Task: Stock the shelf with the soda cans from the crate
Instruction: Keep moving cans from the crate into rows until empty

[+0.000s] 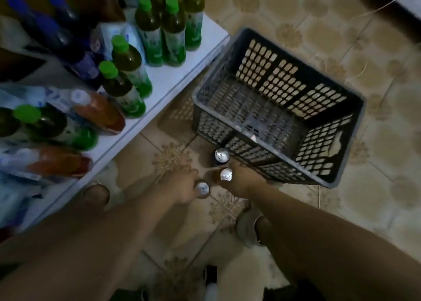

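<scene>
Crate (280, 109): grey and perforated, standing on the tiled floor (319, 27) just beside the shelf corner; no cans visible inside, only a small pale scrap (252, 138) near the bottom, too blurred to name.
Shelf (173, 73): white and low, crowded with green-capped bottles (148, 27) and other drinks; bare strip along the front edge and near the corner; no soda cans seen on it in this view.
Left hand (182, 187): curled round the side of the left can (202, 188), which is upright, either low over the floor or standing on it, cannot tell which.
Right hand (241, 182): closed round the right can (226, 175), upright, just beside the crate's near wall.
Third can (222, 156): standing alone on the floor, touching or nearly touching the crate's near corner, just beyond the right can; held by neither hand.
Done, as judged: unloading of the crate apparently finished, three cans out.
Left, as judged: all the shelving, with both held cans to be carried across to the bare strip, then a return for the third can.
Progress: early to middle; nothing visibly stocked yet.
Caution: dim, blurred frame; further cans outside the view possible.
</scene>
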Available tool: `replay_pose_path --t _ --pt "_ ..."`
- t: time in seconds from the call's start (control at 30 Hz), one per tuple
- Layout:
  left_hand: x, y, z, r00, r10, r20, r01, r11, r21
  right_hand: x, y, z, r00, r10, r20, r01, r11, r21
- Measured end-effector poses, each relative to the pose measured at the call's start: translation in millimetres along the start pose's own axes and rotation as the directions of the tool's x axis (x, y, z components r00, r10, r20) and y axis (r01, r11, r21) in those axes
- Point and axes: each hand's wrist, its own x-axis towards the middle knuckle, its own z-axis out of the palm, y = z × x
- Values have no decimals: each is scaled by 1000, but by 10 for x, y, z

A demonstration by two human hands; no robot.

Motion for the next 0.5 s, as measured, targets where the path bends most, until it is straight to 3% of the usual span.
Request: replay_pose_path --t 0.17,0.37,0.5 --pt "616 -115 434 1000 -16 -5 15 1000 -22 669 158 404 996 93 -3 -93 996 16" --pt "936 -221 814 994 -67 89 77 990 -117 1201 244 735 985 174 -1 -174 984 -44" --pt "895 -260 864 993 -72 92 86 984 -157 1142 285 697 993 110 -36 -109 994 29"
